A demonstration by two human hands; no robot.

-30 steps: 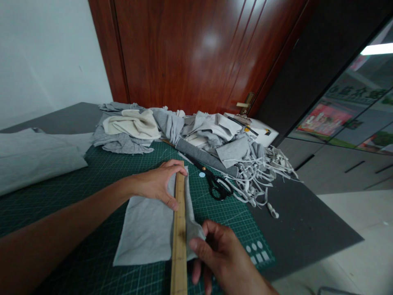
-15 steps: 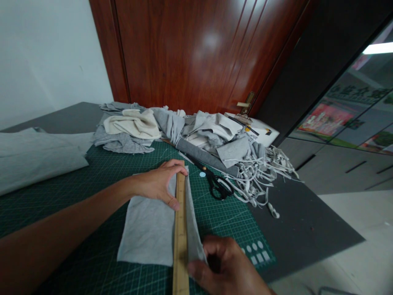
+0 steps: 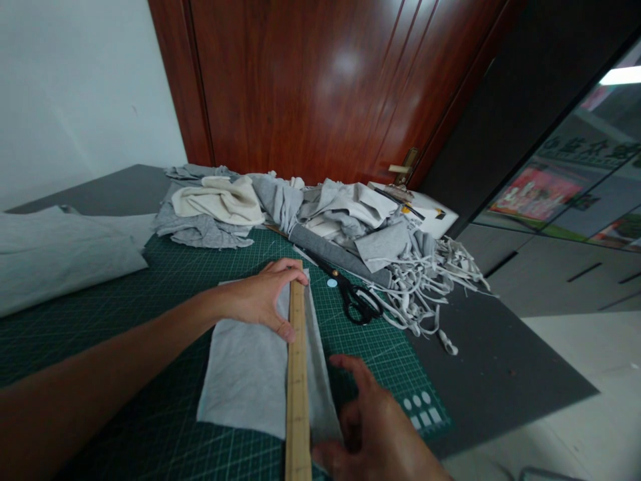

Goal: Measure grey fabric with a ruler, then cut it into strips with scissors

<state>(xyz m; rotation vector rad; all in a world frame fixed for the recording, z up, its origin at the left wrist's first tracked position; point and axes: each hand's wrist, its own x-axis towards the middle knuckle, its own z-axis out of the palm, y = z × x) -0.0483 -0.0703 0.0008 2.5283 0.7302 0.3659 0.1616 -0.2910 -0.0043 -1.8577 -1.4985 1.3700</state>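
Observation:
A pale grey piece of cloth [image 3: 245, 374] lies flat on the green cutting mat [image 3: 368, 351]. A long wooden ruler [image 3: 298, 374] crosses it lengthwise near its right side, leaving a narrow strip of cloth to the right. My left hand [image 3: 263, 300] holds the ruler's far end down, fingers curled over the tip and thumb on its left edge. Beside the strip's near right corner is my right hand [image 3: 375, 424], open, index finger and thumb spread apart. The thumb overlaps the corner; whether it presses the cloth I cannot tell.
Black-handled scissors [image 3: 353, 294] rest right of the cloth. Behind them are a heap of grey and cream fabric [image 3: 220, 200] and a tangle of white strips [image 3: 413, 290]. Folded pale cloth [image 3: 70, 254] lies at left. The grey table's edge [image 3: 545, 434] runs along the right.
My right hand has let go of the strip's edge and spread its fingers. The strip, lifted before, now lies flatter. My left hand stays on the ruler.

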